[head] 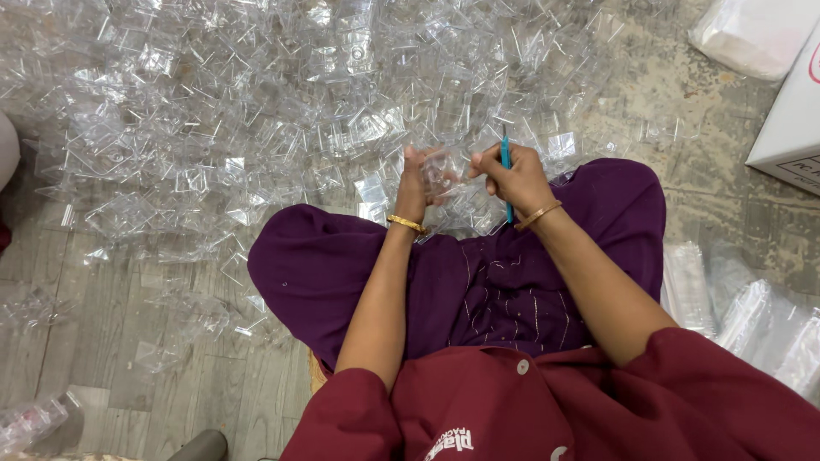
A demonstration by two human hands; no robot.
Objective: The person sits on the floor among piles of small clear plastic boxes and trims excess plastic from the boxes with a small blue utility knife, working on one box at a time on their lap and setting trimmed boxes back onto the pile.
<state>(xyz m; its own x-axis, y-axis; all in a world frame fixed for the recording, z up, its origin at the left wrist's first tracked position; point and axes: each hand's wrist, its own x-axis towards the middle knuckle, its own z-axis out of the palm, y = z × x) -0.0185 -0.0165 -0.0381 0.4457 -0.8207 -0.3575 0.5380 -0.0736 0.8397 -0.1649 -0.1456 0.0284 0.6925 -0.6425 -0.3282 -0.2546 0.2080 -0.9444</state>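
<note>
I sit on the floor with my knees apart in purple cloth. My left hand (414,183) and my right hand (511,177) are raised together in front of me. Between their fingers they hold a small clear plastic piece (444,171). A thin blue tool (506,175) also runs upright through my right hand, its tip sticking out above the knuckles. A gold bangle sits on each wrist. Right behind my hands spreads a large heap of clear plastic pieces (256,111).
The heap covers the grey floor from the far left to the upper middle. A white cardboard box (790,119) stands at the right edge, with a white bag (752,34) behind it. Stacks of clear plastic in bags (752,316) lie by my right knee.
</note>
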